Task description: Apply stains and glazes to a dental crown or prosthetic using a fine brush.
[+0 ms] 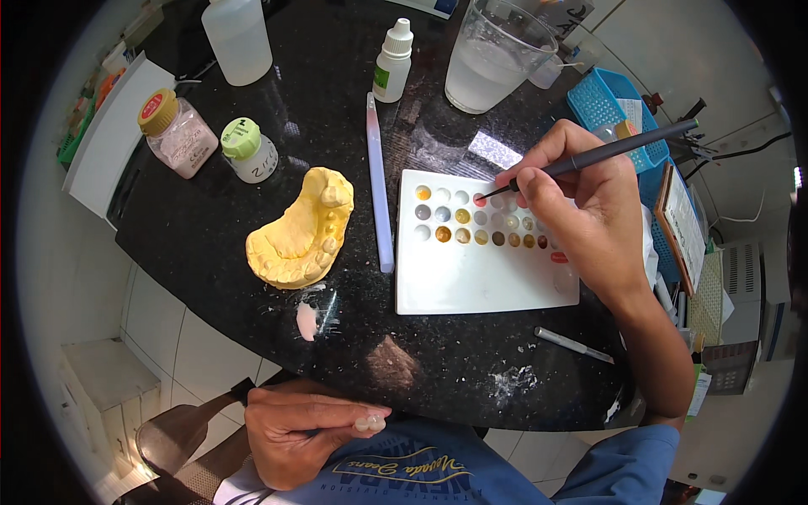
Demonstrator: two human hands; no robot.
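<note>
My right hand (pixel 593 206) is closed around a slim dark paintbrush (pixel 627 145), held like a pen. Its fine tip reaches a red-stained well in the top row of a white mixing palette (pixel 484 282). Rows of small wells there hold yellow, brown, grey and red stains. At the table's near edge, my left hand (pixel 290 427) pinches a small tooth-coloured dental bridge (pixel 369 423) between thumb and fingers. A yellow plaster dental model (pixel 295 244) lies left of the palette. Between model and palette rests a long pale-blue stick-like tool (pixel 381 194).
Behind stand a dropper bottle (pixel 393 67), a glass of cloudy liquid (pixel 488 71), a large bottle (pixel 240 46), a green-capped jar (pixel 248 151) and a gold-capped jar (pixel 179 139). A metal-handled tool (pixel 574 345) lies near the right forearm. Blue baskets (pixel 593 97) line the right side.
</note>
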